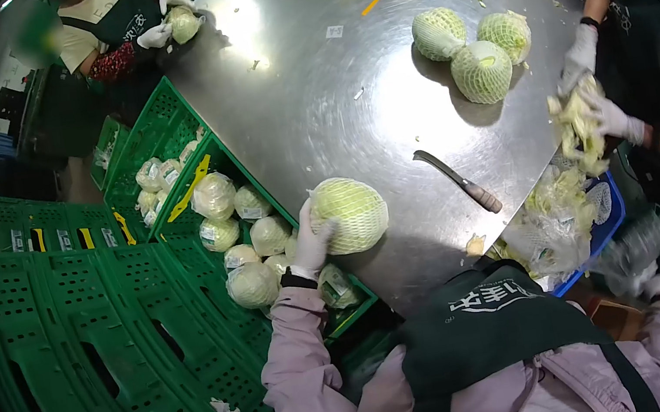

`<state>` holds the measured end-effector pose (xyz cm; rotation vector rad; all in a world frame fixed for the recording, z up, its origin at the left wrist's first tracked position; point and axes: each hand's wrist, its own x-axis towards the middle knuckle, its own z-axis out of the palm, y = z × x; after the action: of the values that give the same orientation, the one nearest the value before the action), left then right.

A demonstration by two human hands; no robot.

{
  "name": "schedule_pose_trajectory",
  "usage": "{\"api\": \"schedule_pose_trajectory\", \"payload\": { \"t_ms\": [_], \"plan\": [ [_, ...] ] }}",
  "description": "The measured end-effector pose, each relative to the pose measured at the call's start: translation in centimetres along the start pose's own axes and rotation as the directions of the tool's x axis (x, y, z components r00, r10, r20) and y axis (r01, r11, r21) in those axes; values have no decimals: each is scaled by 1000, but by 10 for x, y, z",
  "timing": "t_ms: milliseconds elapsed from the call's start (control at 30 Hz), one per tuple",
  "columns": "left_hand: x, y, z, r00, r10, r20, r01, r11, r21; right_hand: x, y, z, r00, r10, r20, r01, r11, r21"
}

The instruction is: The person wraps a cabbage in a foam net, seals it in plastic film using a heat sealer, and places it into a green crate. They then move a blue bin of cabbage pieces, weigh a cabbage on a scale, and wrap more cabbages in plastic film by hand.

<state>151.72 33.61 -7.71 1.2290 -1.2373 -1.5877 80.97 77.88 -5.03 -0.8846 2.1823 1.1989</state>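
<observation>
My left hand (314,241), in a white glove, is closed on the side of a green cabbage (349,214) wrapped in white foam netting. The cabbage is at the left edge of the steel table, close to the crate of wrapped cabbages. Far to the right and low, my right hand (651,286) grips a clear plastic bag (634,254), which is smeared by motion; its fingers show only in part. A knife (458,182) with a curved blade and brown handle lies on the table, to the right of the held cabbage.
Three netted cabbages (483,71) stand on the steel table (299,79). Left of it, a green crate (363,293) holds several wrapped cabbages. A blue bin (612,218) contains leaves and plastic. Two co-workers handle a cabbage (183,23) and loose leaves (579,128). Stacked green crates (102,317) flank me.
</observation>
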Motion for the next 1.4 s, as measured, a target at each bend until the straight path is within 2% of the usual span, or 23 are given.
{"api": "schedule_pose_trajectory", "payload": {
  "t_ms": [33, 100, 133, 167, 200, 233, 267, 333, 367, 433, 500, 567, 633, 733, 833, 933, 1033, 1067, 1167, 1267, 1300, 1333, 1400],
  "plan": [
    [-2, 6, 7, 1000, -2, 2, 2, 1000, -2, 40, 26, 82, 993, -2, -120, 9, 998, 56],
    [-2, 18, 22, 998, 31, 48, -38, 988, 151, 13, -13, 76, 968, 106, -228, 12, 888, 460],
    [2, 20, 23, 997, 27, 75, -38, 987, 154, 38, -18, 97, 953, 23, -301, 30, 985, 171],
    [8, 20, 19, 994, -43, 97, 35, 996, 78, 39, -47, 98, 971, 127, -203, 107, 530, 841],
    [15, 20, 17, 987, -109, 122, 110, 994, 0, 40, -77, 99, 968, 228, -102, 164, -274, 948],
    [22, 16, 15, 976, -131, 173, 149, 985, -93, 28, -107, 80, 969, 206, -138, 185, -230, 955],
    [27, 15, 19, 955, -210, 208, 262, 927, -267, 1, -144, 33, 955, 187, -229, 202, 151, 968],
    [35, 8, 27, 900, -340, 274, 432, 781, -450, 19, -197, 22, 981, -38, -188, 189, 0, 982],
    [43, 13, 39, 897, -336, 288, 435, 787, -438, -28, -230, -44, 977, -124, -176, 156, -154, 976],
    [61, 27, 75, 860, -246, 448, 483, 678, -554, -57, -269, -108, 849, -295, -438, 452, -23, 892],
    [91, 26, 103, 845, -270, 462, 500, 706, -502, -86, -303, -167, 764, -364, -533, 512, -160, 844],
    [118, 32, 134, 845, -261, 466, 457, 804, -380, -83, -335, -201, 696, -375, -612, 565, -239, 790],
    [138, 43, 167, 862, -318, 395, 444, 850, -284, -70, -365, -225, 647, -365, -670, 475, -494, 728],
    [155, 42, 196, 883, -367, 292, 421, 894, -149, -69, -389, -280, 671, -354, -651, 316, -658, 684],
    [167, 49, 215, 899, -361, 248, 392, 915, -90, -64, -393, -329, 620, -353, -701, 412, -613, 674],
    [189, 41, 238, 965, -153, 215, 221, 912, -345, -44, -400, -357, 689, -304, -658, 400, -599, 694],
    [220, 32, 258, 985, -65, 160, 122, 917, -379, -13, -411, -380, 688, -219, -692, 434, -640, 634],
    [228, 30, 265, 991, -20, 132, 72, 914, -400, -11, -409, -390, 732, -285, -619, 293, -689, 663],
    [251, 24, 268, 993, 3, 121, 52, 890, -453, -1, -412, -403, 719, -147, -679, 415, -693, 589],
    [298, 23, 248, 993, 93, -70, -86, 991, 107, 24, -411, -393, 765, -150, -626, 389, -667, 635],
    [303, 59, 236, 967, 241, -85, -222, 957, 189, 25, -407, -388, 791, -151, -592, 382, -634, 672],
    [316, 78, 227, 886, 413, -212, -304, 862, 406, 24, -401, -382, 756, -72, -651, 527, -523, 670],
    [353, 124, 202, 771, 592, -234, -428, 755, 497, 39, -395, -361, 651, 56, -757, 737, -288, 612]
  ]
}}
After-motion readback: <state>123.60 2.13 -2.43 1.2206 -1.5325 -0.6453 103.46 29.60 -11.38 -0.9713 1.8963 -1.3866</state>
